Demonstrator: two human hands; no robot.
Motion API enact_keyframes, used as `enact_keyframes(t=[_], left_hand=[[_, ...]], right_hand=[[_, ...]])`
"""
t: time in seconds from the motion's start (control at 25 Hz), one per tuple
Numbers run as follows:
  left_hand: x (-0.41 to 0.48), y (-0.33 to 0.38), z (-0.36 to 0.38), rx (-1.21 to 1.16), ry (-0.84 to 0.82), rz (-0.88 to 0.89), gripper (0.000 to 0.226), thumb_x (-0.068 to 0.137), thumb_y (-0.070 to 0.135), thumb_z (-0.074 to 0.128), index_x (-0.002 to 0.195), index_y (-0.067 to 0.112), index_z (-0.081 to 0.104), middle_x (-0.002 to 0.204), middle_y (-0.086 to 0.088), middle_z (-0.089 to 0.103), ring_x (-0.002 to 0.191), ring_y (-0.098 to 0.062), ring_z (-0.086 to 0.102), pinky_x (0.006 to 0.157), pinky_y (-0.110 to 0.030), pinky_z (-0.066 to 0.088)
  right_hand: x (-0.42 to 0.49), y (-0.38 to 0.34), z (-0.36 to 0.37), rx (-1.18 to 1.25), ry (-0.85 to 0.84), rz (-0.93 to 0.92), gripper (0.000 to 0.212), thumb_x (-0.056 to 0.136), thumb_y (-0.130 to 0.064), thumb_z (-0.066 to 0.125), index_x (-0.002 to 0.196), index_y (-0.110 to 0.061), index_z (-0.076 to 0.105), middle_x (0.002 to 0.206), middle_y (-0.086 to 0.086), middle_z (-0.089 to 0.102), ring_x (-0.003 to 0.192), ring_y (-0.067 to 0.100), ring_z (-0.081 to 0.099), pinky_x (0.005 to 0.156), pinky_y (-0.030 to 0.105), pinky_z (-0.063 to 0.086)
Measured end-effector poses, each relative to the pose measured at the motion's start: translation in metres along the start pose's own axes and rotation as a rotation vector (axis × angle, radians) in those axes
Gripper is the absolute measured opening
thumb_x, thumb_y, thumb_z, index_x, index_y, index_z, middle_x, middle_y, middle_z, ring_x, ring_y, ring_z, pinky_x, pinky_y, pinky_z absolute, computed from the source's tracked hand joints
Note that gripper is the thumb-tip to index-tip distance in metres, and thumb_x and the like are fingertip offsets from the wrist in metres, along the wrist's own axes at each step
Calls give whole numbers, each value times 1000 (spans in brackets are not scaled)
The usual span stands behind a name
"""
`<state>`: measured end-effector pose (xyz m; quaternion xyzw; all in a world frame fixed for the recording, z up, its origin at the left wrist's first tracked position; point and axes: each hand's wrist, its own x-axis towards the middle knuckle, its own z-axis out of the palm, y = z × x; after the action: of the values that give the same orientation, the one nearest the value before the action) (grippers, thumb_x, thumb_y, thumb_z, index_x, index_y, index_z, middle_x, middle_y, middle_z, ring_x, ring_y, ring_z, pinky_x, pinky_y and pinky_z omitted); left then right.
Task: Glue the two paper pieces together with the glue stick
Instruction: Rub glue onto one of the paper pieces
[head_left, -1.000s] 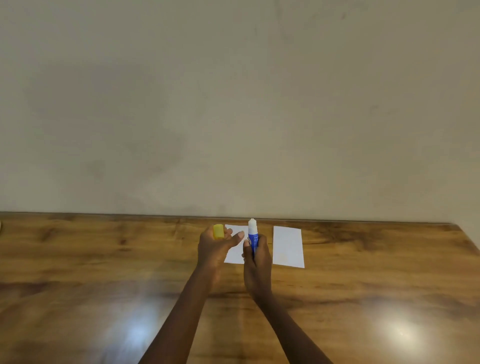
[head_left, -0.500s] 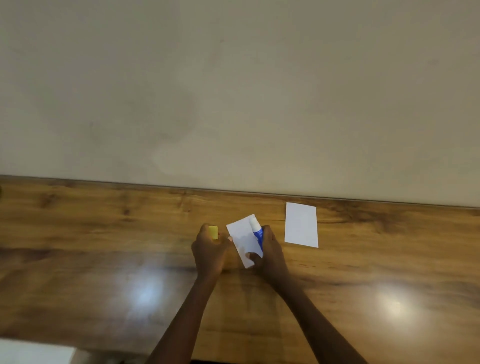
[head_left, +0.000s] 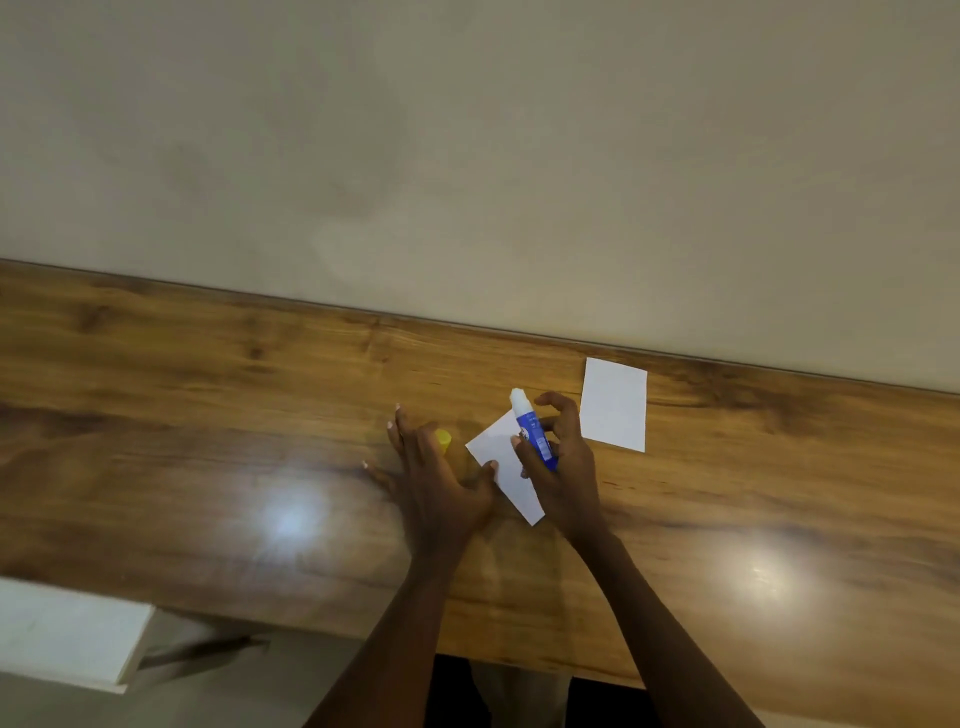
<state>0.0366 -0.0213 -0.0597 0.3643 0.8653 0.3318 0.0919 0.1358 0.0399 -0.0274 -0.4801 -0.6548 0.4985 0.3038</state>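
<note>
One white paper piece (head_left: 501, 460) lies skewed on the wooden table (head_left: 208, 415). My left hand (head_left: 434, 483) rests flat beside it with fingers spread, its thumb touching the paper's left edge. A yellow cap (head_left: 444, 438) lies on the table just behind that hand's fingers. My right hand (head_left: 563, 462) holds the uncapped blue glue stick (head_left: 532, 431), its white tip pointing up and away over the paper's far corner. The second white paper piece (head_left: 614, 404) lies flat to the right, near the wall, apart from both hands.
A plain beige wall (head_left: 467, 156) rises right behind the table's far edge. A white slab-like object (head_left: 67, 629) sits below the table's front edge at the lower left. Light glare spots mark the table left and right of my arms.
My left hand has let go of the yellow cap and spread flat on the table. The near paper has turned askew, and my right hand has brought the glue stick down over it.
</note>
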Motion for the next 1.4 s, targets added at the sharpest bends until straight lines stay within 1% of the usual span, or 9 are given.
enact_keyframes(t=[0.08,0.24,0.36,0.48,0.6,0.76,0.88,1.16,1.4], left_hand=[[0,-3,2,-4,-10,17,76,64,35,73,114,25,17,152,-19,16,140,-36,7,104,-56,-13],[0,-8,6,-11,-27,36,65,66,37,70,110,24,23,153,-17,12,140,-28,0,105,-59,-12],[1,-8,7,-20,-19,46,65,66,38,69,110,25,23,153,-16,11,135,-20,-5,103,-53,-15],[0,-9,6,-32,-29,43,63,65,43,64,110,25,24,154,-15,10,134,-18,-7,104,-53,-14],[0,-8,4,-33,-37,33,61,61,48,53,110,25,24,154,-15,9,135,-18,-8,106,-58,-11],[-1,-9,3,-30,-52,42,63,62,42,60,111,25,23,154,-15,7,139,-22,-6,106,-60,-10],[0,-10,5,-17,-30,44,65,65,40,67,112,25,24,153,-16,10,135,-19,-7,105,-57,-12],[1,-9,8,7,-15,37,67,65,39,70,112,24,25,153,-16,14,134,-19,-6,103,-53,-16],[0,-8,8,23,1,44,64,62,45,61,112,24,26,152,-17,17,135,-22,-2,103,-56,-15]], right_hand=[[1,-2,4,161,38,37,40,76,-1,64,111,-14,48,115,15,56,77,15,57,56,5,48],[8,4,8,286,57,122,47,71,3,67,115,-7,52,106,6,59,82,5,60,64,6,49],[14,9,14,190,120,103,28,78,-7,63,103,3,57,87,13,62,60,-7,59,56,3,44],[12,13,19,35,127,30,21,77,-7,65,92,7,60,82,20,66,59,4,58,60,2,44],[10,15,21,-33,62,-10,19,75,-9,67,87,5,62,79,11,65,64,11,57,61,7,45],[12,15,21,-78,-36,-35,21,75,-13,67,90,1,64,83,18,70,71,22,62,69,22,48],[12,15,20,-100,87,-22,23,75,-9,67,91,6,62,83,23,68,64,15,55,60,5,42],[18,20,23,-45,380,92,27,78,-9,63,101,6,58,93,25,67,72,21,54,57,-5,38],[-3,6,12,-7,414,-6,35,78,-2,60,112,1,54,103,16,64,76,6,58,77,12,46]])
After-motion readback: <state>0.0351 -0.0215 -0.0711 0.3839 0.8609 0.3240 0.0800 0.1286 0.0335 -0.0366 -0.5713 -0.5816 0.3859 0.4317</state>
